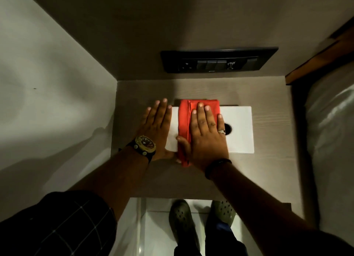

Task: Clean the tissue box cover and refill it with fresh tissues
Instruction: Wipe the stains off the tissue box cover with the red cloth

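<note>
A white tissue box cover (240, 129) lies flat on a small brown table (268, 175), its round dark opening partly hidden by my right hand. A folded red cloth (183, 121) lies across the cover's left half. My right hand (206, 133) presses flat on the cloth with straight fingers, the thumb along the cloth's left edge. My left hand (157, 125) lies flat with spread fingers against the cover's left end, partly on the table. No tissues are visible.
A black switch panel (218, 59) is on the wall behind the table. A grey wall stands to the left. A bed with white bedding (331, 141) and a wooden headboard lies to the right. My feet in green clogs (183, 223) stand on a white floor below.
</note>
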